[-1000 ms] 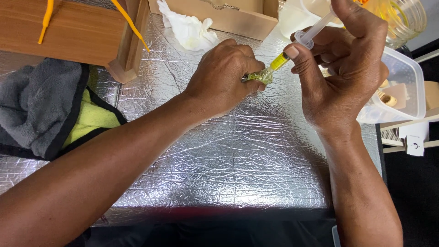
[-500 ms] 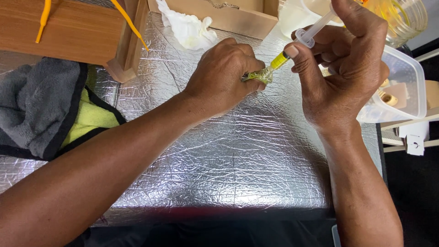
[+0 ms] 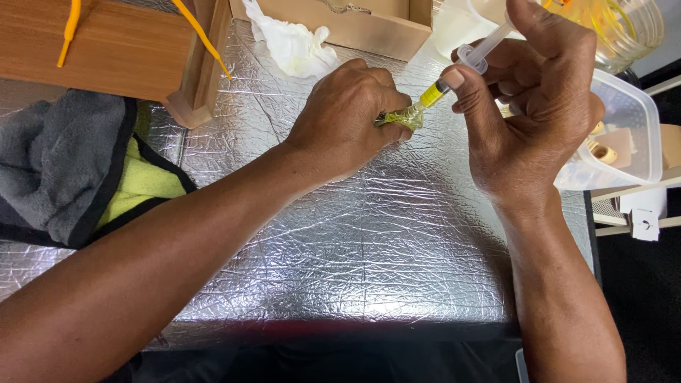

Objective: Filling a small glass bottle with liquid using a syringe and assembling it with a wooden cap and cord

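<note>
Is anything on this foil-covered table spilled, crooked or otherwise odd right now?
No spill shows. The right hand holds a syringe of yellow liquid, tip at a small clear vial held in the left hand. A crumpled white tissue and a bunched grey and yellow cloth lie loose on the foil table.

A small clear glass vial with yellow-green liquid sits just above the middle of the frame, low over the crinkled foil surface, mostly hidden in the left hand's closed grip, only its neck end showing. A slim clear syringe slants from the upper right down-left, yellow liquid in its lower barrel, tip at the vial's mouth, its plunger end pinched in the right hand
</note>
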